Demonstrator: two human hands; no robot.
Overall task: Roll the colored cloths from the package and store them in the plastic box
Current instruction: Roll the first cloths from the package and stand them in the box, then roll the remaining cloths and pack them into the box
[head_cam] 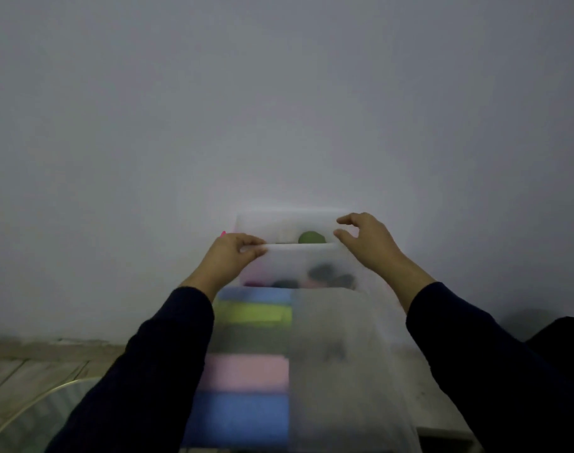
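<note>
Both hands reach forward to the translucent plastic box (298, 266), which stands against a pale wall (279, 93). The left hand (228, 256) grips the near rim of the box at its left corner, with the thumb on top of the rim and the fingers closed around it. The right hand (367, 238) is at the right end of the box, with thumb and fingers curved and half spread; if it touches the box I cannot tell, because the picture is blurred. Inside the box, a green rolled cloth (311, 238) shows above the near rim, and some darker and pink rolls show dimly through the front wall. Just in front of the box lies the package (344, 354), a clear plastic bag, with folded cloths (246, 371) in blue, yellow-green, dark and pink stacked in its left half. Both arms wear dark sleeves (154, 371).
</note>
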